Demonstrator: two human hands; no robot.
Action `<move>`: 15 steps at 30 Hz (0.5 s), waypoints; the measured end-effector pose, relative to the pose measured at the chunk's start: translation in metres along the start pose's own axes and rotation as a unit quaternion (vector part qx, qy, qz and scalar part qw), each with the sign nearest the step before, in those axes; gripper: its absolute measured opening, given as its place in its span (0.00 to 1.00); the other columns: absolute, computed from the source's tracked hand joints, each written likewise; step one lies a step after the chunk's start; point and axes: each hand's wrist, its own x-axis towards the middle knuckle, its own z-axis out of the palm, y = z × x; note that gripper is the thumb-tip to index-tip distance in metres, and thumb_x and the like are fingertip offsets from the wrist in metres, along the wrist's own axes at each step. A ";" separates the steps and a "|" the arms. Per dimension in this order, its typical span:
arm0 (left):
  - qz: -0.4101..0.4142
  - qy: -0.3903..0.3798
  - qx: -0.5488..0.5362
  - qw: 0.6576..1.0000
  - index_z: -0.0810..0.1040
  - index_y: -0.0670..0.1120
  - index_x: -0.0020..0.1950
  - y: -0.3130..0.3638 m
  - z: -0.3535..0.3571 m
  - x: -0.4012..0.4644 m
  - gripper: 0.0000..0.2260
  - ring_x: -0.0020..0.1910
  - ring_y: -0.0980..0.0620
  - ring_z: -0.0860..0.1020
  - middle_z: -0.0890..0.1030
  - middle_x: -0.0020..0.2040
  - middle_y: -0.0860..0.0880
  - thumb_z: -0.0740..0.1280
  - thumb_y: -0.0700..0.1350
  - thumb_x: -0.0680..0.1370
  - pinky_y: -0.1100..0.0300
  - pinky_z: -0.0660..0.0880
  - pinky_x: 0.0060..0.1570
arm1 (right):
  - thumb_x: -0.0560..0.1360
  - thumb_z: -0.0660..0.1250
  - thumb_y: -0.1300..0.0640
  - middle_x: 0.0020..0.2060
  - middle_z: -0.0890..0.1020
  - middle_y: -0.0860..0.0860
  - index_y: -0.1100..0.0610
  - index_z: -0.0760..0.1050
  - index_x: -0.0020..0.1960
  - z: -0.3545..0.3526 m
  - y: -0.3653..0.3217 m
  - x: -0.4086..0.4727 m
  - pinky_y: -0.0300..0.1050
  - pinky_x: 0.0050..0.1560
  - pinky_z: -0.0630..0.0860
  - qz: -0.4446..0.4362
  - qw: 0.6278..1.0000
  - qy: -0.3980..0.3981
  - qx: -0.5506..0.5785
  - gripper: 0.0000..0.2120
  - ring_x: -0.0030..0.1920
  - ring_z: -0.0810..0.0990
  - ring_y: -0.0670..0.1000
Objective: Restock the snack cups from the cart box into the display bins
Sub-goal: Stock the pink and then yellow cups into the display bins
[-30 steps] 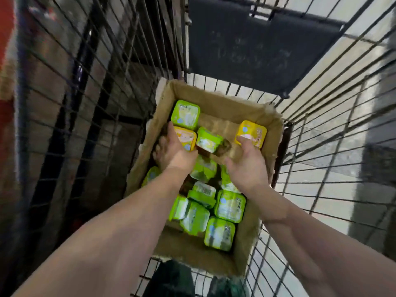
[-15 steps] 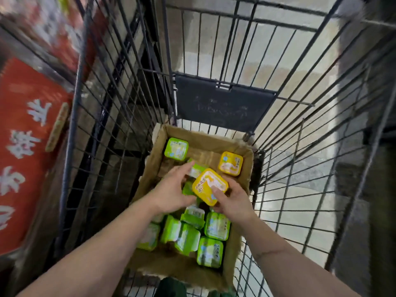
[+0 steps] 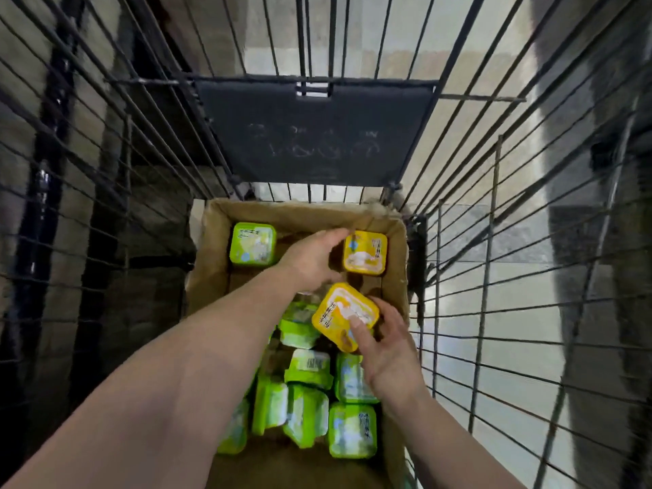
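A cardboard box [image 3: 211, 262] sits in the wire cart, holding several green snack cups [image 3: 252, 243] and two yellow ones. My right hand [image 3: 384, 351] holds a yellow snack cup [image 3: 344, 314] tilted above the green cups. My left hand [image 3: 314, 257] reaches across the box to the second yellow cup [image 3: 365, 252] at the far right corner, fingers curled at its left edge; whether it grips the cup is unclear.
Black wire cart walls [image 3: 494, 241] rise on all sides. A dark panel [image 3: 314, 135] hangs on the far wall above the box. Pale floor shows through the bars. No display bins are in view.
The yellow cup went from between both hands into my right hand alone. My left hand let go and moved forward to the other yellow cup. The camera tilted down.
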 end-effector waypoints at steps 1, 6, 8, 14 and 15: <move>0.000 0.006 0.019 1.000 0.60 0.56 0.75 0.001 0.002 0.004 0.42 0.69 0.49 0.69 0.69 0.71 0.50 0.78 0.49 0.66 0.56 0.68 0.66 | 0.71 0.68 0.41 0.56 0.81 0.46 0.46 0.70 0.65 -0.001 0.001 0.001 0.52 0.60 0.76 -0.001 1.000 0.003 0.003 0.25 0.56 0.80 0.48; 0.025 0.015 0.132 0.991 0.58 0.58 0.74 0.007 0.006 0.010 0.42 0.65 0.46 0.72 0.70 0.66 0.50 0.76 0.56 0.65 0.50 0.71 0.62 | 0.75 0.68 0.49 0.54 0.81 0.47 0.49 0.69 0.67 -0.006 0.008 -0.001 0.43 0.58 0.76 0.021 1.000 -0.009 -0.007 0.22 0.56 0.80 0.47; 0.027 0.006 0.165 0.986 0.56 0.57 0.75 0.009 0.010 0.009 0.44 0.65 0.44 0.71 0.68 0.66 0.49 0.75 0.59 0.65 0.49 0.70 0.63 | 0.75 0.68 0.48 0.55 0.81 0.47 0.49 0.69 0.68 -0.007 0.009 -0.001 0.44 0.58 0.77 0.026 0.999 -0.016 -0.017 0.23 0.56 0.80 0.47; 0.030 0.013 0.139 0.990 0.62 0.52 0.72 0.007 0.008 0.006 0.41 0.63 0.45 0.73 0.72 0.65 0.48 0.76 0.58 0.63 0.51 0.69 0.62 | 0.73 0.69 0.45 0.55 0.82 0.48 0.46 0.70 0.66 -0.003 0.015 0.006 0.53 0.58 0.78 0.040 0.999 -0.013 -0.002 0.23 0.55 0.81 0.50; 0.020 0.015 0.099 0.995 0.64 0.52 0.70 0.005 0.006 0.002 0.39 0.62 0.45 0.74 0.74 0.64 0.48 0.77 0.56 0.63 0.52 0.70 0.61 | 0.71 0.69 0.43 0.55 0.82 0.48 0.45 0.70 0.66 -0.003 0.015 0.005 0.54 0.58 0.78 0.038 0.999 -0.016 -0.003 0.24 0.55 0.81 0.50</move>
